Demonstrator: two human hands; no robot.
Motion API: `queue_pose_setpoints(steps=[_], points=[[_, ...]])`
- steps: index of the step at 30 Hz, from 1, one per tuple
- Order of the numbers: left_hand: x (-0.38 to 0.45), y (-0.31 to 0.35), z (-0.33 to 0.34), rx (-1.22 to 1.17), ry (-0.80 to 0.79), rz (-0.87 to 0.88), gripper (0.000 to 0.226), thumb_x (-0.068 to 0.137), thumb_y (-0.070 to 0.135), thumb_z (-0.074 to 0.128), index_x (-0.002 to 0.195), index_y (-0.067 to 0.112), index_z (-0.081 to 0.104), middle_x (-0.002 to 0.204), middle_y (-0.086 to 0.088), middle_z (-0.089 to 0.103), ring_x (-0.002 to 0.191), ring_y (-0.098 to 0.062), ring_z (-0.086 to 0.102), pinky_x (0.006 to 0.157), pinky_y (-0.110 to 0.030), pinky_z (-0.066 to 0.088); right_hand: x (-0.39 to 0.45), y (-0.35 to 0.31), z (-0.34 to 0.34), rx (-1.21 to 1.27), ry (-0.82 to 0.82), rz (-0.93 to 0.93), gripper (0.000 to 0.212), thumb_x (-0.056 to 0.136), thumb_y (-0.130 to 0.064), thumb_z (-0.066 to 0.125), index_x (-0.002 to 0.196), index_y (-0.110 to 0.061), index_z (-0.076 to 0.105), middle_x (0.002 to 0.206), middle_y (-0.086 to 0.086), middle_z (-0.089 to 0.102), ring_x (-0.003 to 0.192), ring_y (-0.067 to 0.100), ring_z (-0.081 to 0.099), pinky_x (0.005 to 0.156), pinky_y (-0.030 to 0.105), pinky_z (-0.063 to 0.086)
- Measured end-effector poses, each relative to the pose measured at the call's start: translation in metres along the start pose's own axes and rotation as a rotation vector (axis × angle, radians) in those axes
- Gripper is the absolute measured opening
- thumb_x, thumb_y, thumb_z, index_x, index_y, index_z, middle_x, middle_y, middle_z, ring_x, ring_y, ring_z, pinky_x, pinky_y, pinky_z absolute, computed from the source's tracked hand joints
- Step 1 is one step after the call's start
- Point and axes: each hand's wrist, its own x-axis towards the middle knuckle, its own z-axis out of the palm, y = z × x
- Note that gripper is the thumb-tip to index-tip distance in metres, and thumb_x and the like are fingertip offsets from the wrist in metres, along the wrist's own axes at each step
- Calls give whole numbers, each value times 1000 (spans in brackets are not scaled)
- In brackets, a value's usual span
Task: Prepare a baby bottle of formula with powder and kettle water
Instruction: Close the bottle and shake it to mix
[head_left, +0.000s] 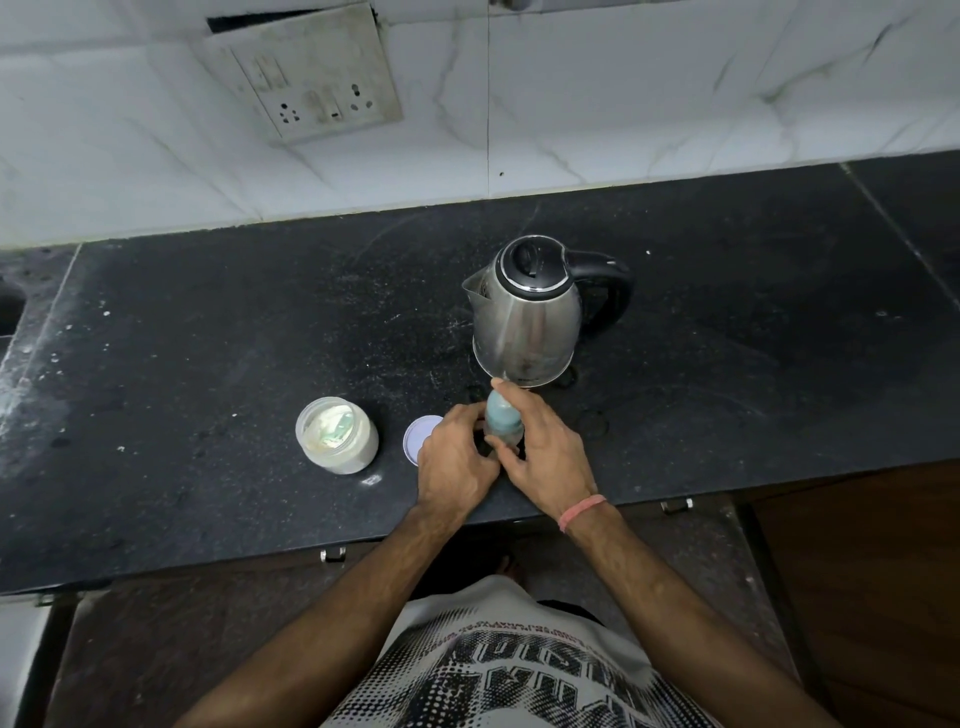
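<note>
My left hand and right hand wrap the small clear bottle with the blue teat, at 6 o'clock from the steel kettle. I think it's light and slippery; hold its body.

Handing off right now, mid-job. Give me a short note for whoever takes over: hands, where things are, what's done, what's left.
Left hand: gripping the lower body of the baby bottle.
Right hand: around the bottle's upper part, index finger over its blue cap.
Bottle: upright at the front of the counter, just in front of the kettle.
Kettle: lid shut, nobody holding it.
Powder jar: open, left of the bottle; its lid lies between them.
Done: cap looks fitted. Bottle contents cannot be seen.
Left: probably tighten, shake, close the jar.
</note>
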Motion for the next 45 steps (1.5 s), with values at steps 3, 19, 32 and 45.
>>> queue_pose_setpoints(steps=[3, 19, 32, 45], points=[[1, -3, 2, 22, -2, -7, 43, 83, 19, 78, 125, 25, 75, 114, 9, 72, 104, -15, 72, 91, -45, 63, 0, 1, 1, -18, -33, 8, 97, 87, -14, 86, 165, -43, 35, 155, -11, 55, 136, 15, 62, 101, 43, 61], [-19, -10, 10, 100, 42, 147, 77, 92, 37, 86, 161, 24, 53, 159, 9, 58, 144, -15, 56, 116, -40, 53, -3, -8, -48, 277, 338, 272, 105, 84, -10, 93, 165, -41, 32, 157, -32, 47, 129, 10, 66, 99, 37, 62], [-21, -33, 51, 617, -76, 314, 117, 106, 89, 27, 178, -2, 8, 188, -19, 0, 175, -33, -3, 141, -52, 10, 13, -50, -86, 910, 643, 386, 104, 90, 8, 85, 165, -32, 24, 147, 14, 59, 128, 24, 72, 109, 54, 60], [-20, -34, 52, 679, -94, 311, 115, 106, 88, 24, 178, -1, 10, 188, -18, 3, 176, -32, 0, 141, -53, 11, -3, -44, -119, 944, 510, 473, 95, 91, 8, 82, 161, -31, 33, 128, 6, 75, 119, 21, 76, 93, 46, 67]])
